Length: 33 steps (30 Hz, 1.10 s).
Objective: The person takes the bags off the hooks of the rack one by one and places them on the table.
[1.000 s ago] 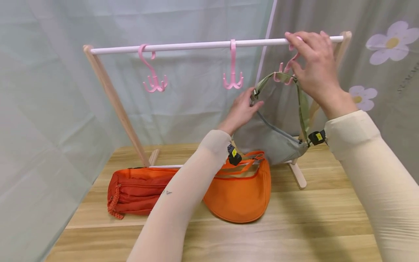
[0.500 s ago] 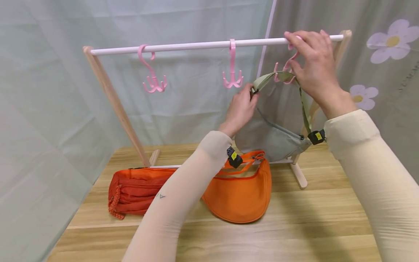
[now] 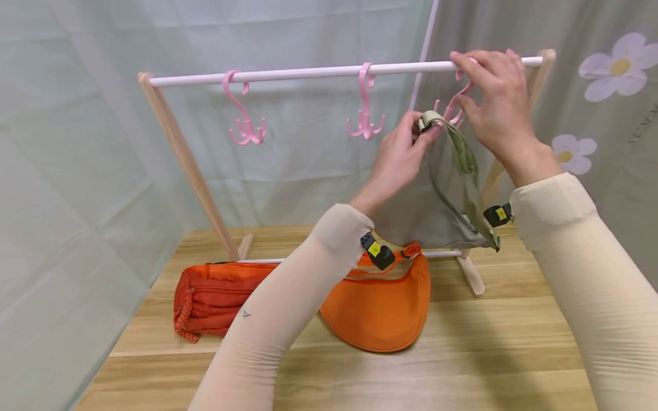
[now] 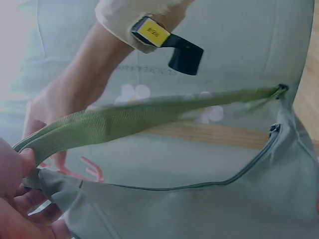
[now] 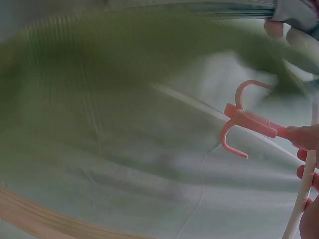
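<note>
My left hand pinches the upper end of a grey-green shoulder bag, where its strap joins the body. The green strap droops from there to the bag's lower right end. Beside it, my right hand lies over the white rod and pinches the stem of a pink four-way swivel hook. In the right wrist view, the hook's prongs stick out away from the fingers, with the strap blurred close to the camera. In the left wrist view, the prongs show between the strap and the bag's zipped edge.
The white rod spans a wooden stand. Two more pink hooks, one at the left and one in the middle, hang from it. Below, an orange bag and a red bag lie on the wooden table.
My left hand has moved up and right with the bag's end, close to the right-hand hook. The strap, earlier arched across the prongs, now hangs slacker. My right hand has stayed at the rod.
</note>
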Motion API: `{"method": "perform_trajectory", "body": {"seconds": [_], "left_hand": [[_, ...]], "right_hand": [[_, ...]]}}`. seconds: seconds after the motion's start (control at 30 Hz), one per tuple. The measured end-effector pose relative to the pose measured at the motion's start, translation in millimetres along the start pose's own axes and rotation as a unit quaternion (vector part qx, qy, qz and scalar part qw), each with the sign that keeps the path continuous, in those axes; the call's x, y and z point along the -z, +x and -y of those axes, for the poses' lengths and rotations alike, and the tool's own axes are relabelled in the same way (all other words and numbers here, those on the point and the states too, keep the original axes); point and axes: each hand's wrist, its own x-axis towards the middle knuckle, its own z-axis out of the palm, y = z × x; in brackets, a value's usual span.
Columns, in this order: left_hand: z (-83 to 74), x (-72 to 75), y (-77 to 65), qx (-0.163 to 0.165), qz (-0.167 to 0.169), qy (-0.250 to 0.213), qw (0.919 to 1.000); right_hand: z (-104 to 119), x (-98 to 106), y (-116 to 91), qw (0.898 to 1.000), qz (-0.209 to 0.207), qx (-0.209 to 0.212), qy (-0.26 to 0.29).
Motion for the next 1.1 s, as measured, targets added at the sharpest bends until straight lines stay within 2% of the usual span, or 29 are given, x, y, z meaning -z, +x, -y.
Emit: {"method": "perform_trajectory", "body": {"seconds": [0.3,0.5,0.6,0.77,0.93,1.1], "left_hand": [[-7.5,6.0,1.3,-0.012,-0.002,-0.035,0.9993],[-14.2,16.3,7.4,-0.033,-0.031,-0.040,0.9982],[-18.2,23.0,9.5,-0.029,-0.048,-0.063,0.9965],[-20.2,34.5,9.0,-0.027,-0.059,-0.102,0.9927],[-19.1,47.0,6.3,-0.028,-0.061,-0.111,0.9915],[-16.3,58.4,-0.6,-0.038,-0.038,-0.117,0.9917]], "right_hand": [[-0.3,-1.3,0.6,1.000,0.013,-0.019,0.000],[-0.4,0.0,1.1,0.999,0.033,-0.020,-0.002],[-0.2,2.3,2.9,0.999,0.049,-0.024,0.001],[2.7,5.9,1.6,0.997,0.071,-0.035,0.013],[7.8,10.1,-11.8,0.998,0.033,-0.023,0.049],[16.3,13.3,-38.9,0.993,-0.021,-0.023,0.111]]}}
